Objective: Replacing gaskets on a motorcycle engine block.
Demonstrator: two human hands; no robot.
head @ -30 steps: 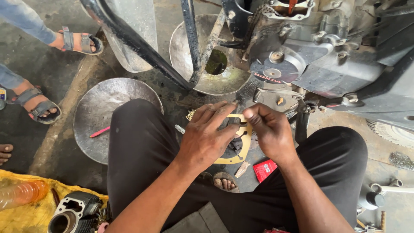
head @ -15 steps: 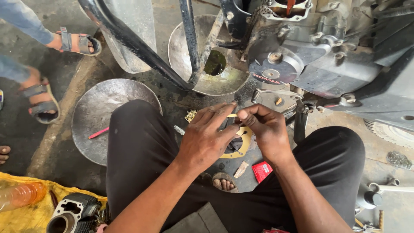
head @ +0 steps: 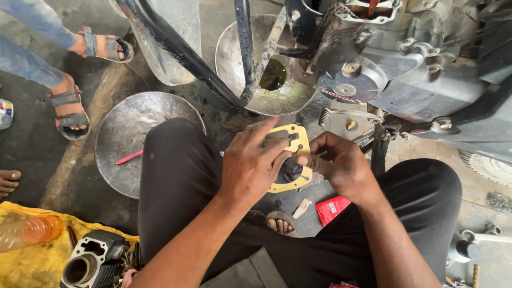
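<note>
Gasket of thin tan sheet, flat, with a large round cutout and small bolt holes (head: 298,160), sits between the two hands just below the grey metal engine block (head: 405,69) and above the person's knees in dark trousers. The left hand (head: 253,162) lies over its left part with the fingers spread and resting on the sheet, thumb underneath as far as can be told. The right hand (head: 338,165) pinches its right edge, fingertips closed together on the rim.

Such a sheet looks very light and limp, easy to crease or tear at the narrow bridges around the holes. I judge it best held by the wider outer band on two opposite sides, kept flat, not by the thin webs.

Left of the engine block, on the oily concrete floor, lie two shallow round metal pans: one (head: 266,69) just beside the block with a dark puddle of oil, another (head: 133,133) further left holding a small red stick (head: 128,157). A black frame tube (head: 181,50) crosses above them. Below the block, between the knees, a small red packet (head: 330,208) lies on the floor. Far left and down from the block, a finned grey cylinder (head: 90,264) rests on a yellow cloth (head: 32,261). Sandalled feet of another person (head: 69,112) stand at the left. No work surface shows; the work happens on the floor.
</note>
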